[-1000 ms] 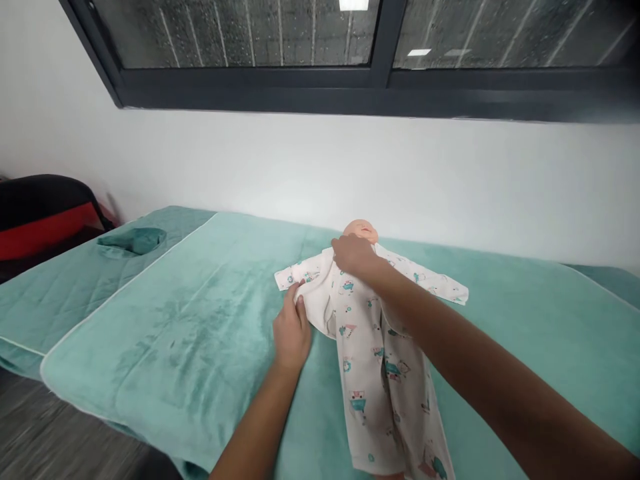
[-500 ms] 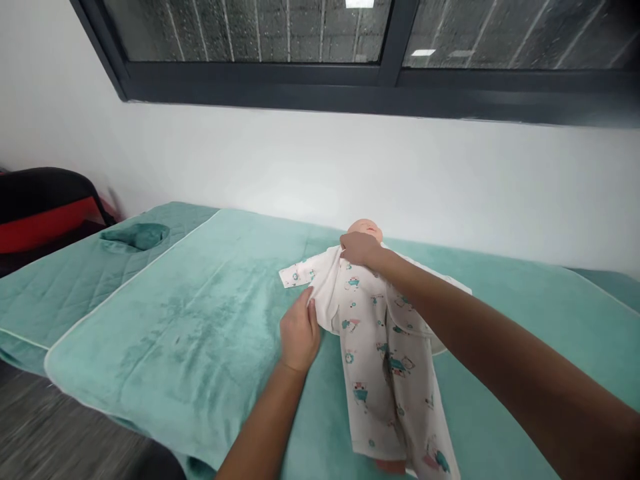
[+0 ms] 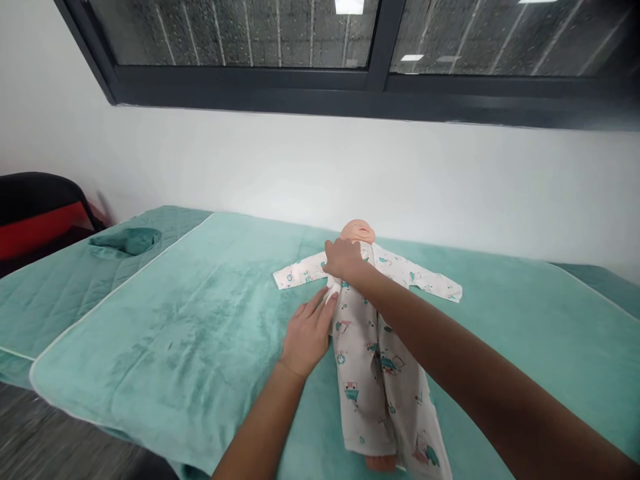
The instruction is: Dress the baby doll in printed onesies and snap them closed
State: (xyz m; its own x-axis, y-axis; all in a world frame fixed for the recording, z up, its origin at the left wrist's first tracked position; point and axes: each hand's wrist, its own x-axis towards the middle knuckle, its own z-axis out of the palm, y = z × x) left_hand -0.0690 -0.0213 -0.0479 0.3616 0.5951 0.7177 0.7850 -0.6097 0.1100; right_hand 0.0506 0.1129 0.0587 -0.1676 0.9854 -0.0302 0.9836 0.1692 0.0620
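A baby doll (image 3: pixel 359 231) lies on its back, dressed in a white printed baby shirt (image 3: pixel 395 265) and matching pants (image 3: pixel 363 373). Its sleeves stretch out to both sides, and a bare foot shows below one pant leg. My right hand (image 3: pixel 344 259) is on the chest with its fingers curled on the shirt near the left-side shoulder. Lower at the left side of the body, my left hand (image 3: pixel 307 333) has its fingertips on a gathered bit of the white shirt edge. My right forearm crosses over the torso and hides part of the shirt.
A green plush cover (image 3: pixel 165 320) spreads over the bed under the doll. To its left is a quilted section with a face hole (image 3: pixel 127 241). A black and red chair (image 3: pixel 40 217) stands at the far left. Behind are a white wall and a dark-framed window (image 3: pixel 240 83).
My left hand has moved up and inward, bringing the shirt's left edge toward the body. My right hand has shifted slightly left and down. The right-side sleeve now shows more fully.
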